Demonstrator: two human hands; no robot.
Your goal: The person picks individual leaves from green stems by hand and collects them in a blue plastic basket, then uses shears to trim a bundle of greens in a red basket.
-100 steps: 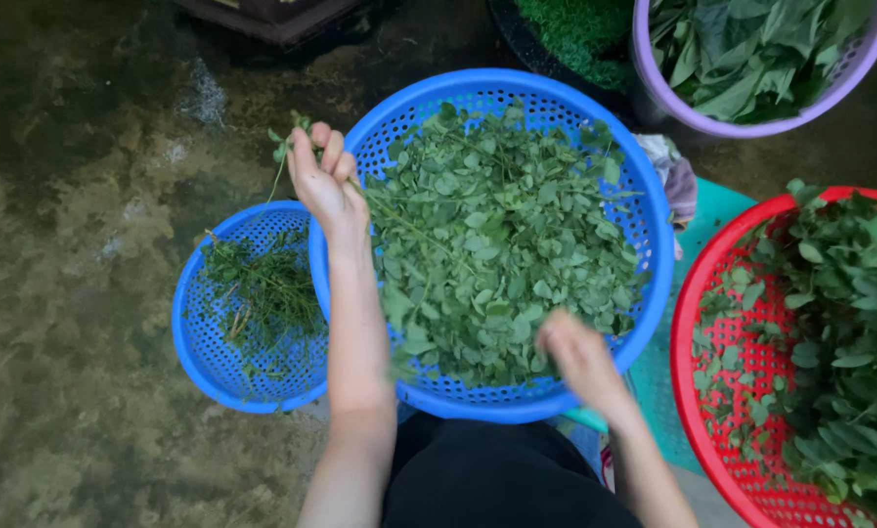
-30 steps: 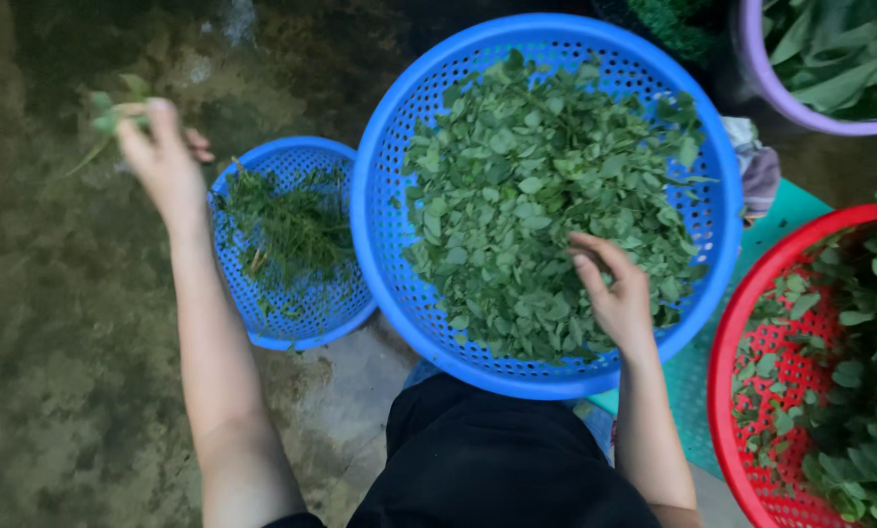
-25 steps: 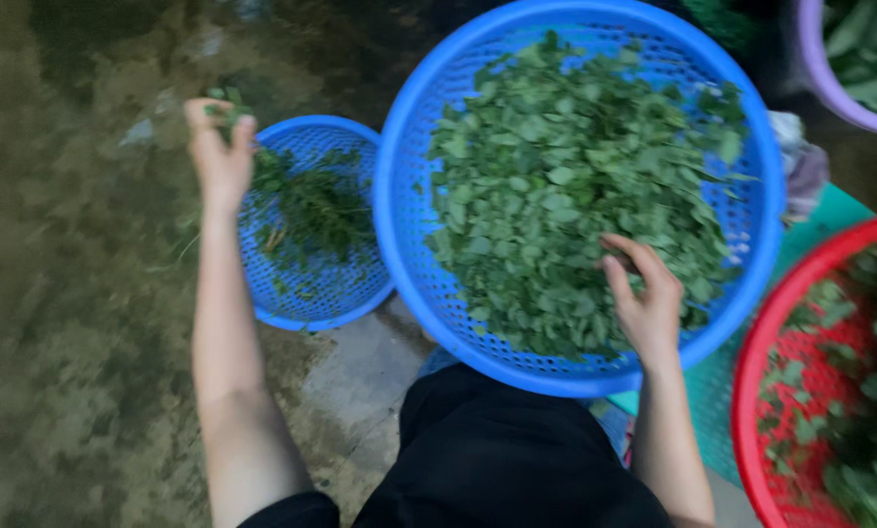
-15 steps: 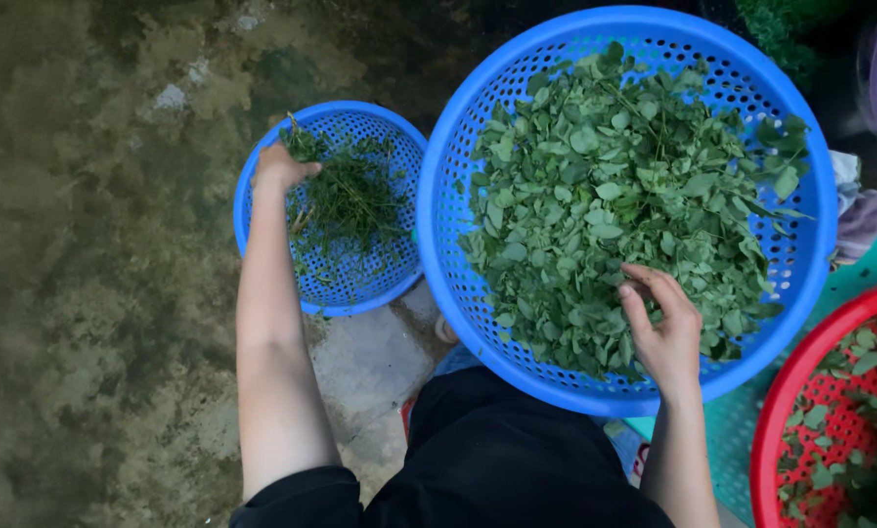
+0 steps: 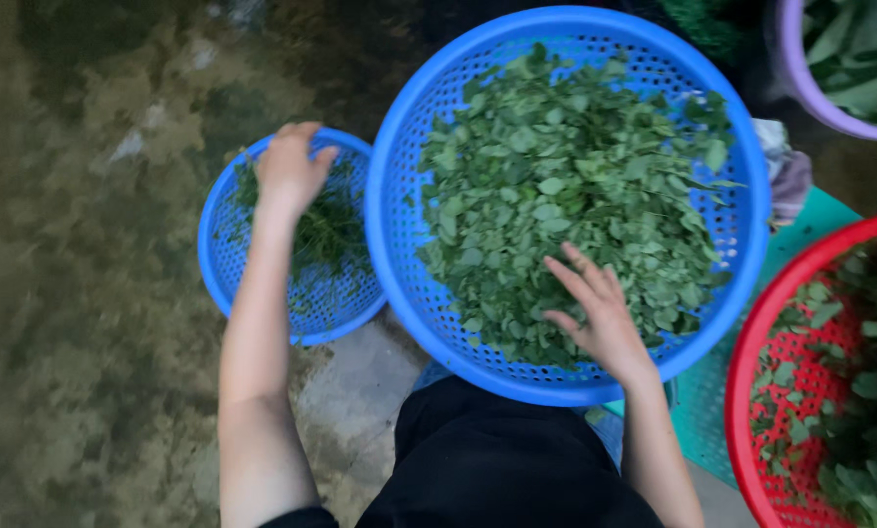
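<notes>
Left hand (image 5: pixel 292 171), fingers spread, rests over thin green stems (image 5: pixel 331 230) in the small round blue plastic basket (image 5: pixel 225 284), stems running twelve to six o'clock; right hand (image 5: pixel 600 318), open wide, presses the green leaf pile (image 5: pixel 566 186) in the big round blue plastic basket (image 5: pixel 399 244).

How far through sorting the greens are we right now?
Done: the large blue basket holds a heap of plucked leaves, and the small blue basket some stems. In hand: the left hand reaches into the small basket; the right hand rests on the leaves. Left: greens in the red basket.
</notes>
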